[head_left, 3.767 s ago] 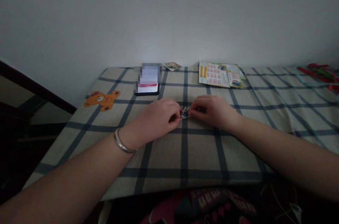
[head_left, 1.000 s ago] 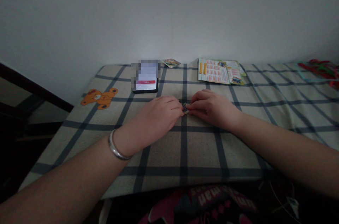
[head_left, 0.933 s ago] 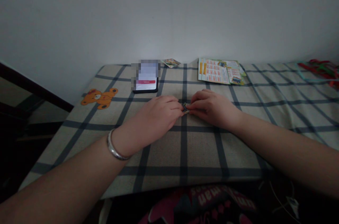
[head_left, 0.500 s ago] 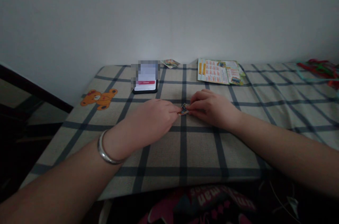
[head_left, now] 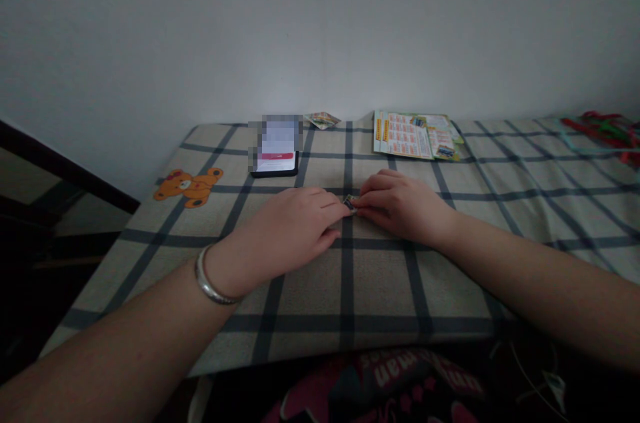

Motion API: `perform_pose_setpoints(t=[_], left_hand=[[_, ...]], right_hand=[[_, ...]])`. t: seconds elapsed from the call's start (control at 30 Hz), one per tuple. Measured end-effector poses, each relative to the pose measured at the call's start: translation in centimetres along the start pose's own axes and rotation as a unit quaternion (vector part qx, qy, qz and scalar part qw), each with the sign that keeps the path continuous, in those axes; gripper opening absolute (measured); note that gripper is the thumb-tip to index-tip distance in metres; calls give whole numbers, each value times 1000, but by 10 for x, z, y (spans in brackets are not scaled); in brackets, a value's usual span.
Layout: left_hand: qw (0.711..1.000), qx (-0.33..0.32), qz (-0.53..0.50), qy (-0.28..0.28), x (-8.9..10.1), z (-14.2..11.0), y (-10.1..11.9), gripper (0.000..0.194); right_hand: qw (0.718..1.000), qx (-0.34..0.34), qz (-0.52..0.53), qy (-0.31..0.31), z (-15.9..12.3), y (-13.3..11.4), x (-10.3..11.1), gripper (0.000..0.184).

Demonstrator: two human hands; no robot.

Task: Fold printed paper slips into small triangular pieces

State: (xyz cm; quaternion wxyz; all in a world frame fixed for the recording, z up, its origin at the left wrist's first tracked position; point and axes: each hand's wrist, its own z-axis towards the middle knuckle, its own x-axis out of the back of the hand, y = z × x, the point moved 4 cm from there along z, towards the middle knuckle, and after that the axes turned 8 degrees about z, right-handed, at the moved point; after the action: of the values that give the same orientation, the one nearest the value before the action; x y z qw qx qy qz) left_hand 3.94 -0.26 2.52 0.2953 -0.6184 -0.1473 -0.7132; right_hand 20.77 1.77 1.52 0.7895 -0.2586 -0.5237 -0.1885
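Observation:
A small piece of folded, printed paper point(head_left: 349, 199) lies on the checked cloth between my hands, mostly covered by fingertips. My left hand point(head_left: 287, 226), with a silver bangle on its wrist, comes in from the left. Its fingers are together and their tips press on the paper's left side, while the thumb sits lower, apart from the paper. From the right, my right hand point(head_left: 405, 206) pinches the paper's right edge with closed fingers.
Behind my hands lie a lit phone point(head_left: 275, 166), a small folded printed paper point(head_left: 324, 120) and printed sheets point(head_left: 405, 136) by the wall. An orange bear figure point(head_left: 189, 188) is at left. Red and green strips point(head_left: 607, 133) lie at the far right of the checked tablecloth point(head_left: 380, 289).
My left hand has shifted slightly right, its fingertips now covering more of the folded paper, and its thumb has come into view below. My right hand stays nearly in place.

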Motion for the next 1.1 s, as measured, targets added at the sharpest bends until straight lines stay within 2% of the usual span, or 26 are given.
perform_pose_setpoints(t=[0.27, 0.4, 0.77, 1.1], left_hand=[[999, -13, 35, 9, 0, 0, 3, 23], [999, -10, 39, 5, 2, -1, 3, 24], [998, -21, 60, 9, -2, -2, 3, 30], [997, -28, 67, 13, -4, -2, 3, 33]], right_hand=[[999, 53, 12, 3, -1, -4, 5, 21], [996, 81, -27, -9, -1, -8, 5, 19], [993, 69, -86, -50, 1, -10, 6, 19], [995, 54, -62, -53, -1, -2, 6, 16]])
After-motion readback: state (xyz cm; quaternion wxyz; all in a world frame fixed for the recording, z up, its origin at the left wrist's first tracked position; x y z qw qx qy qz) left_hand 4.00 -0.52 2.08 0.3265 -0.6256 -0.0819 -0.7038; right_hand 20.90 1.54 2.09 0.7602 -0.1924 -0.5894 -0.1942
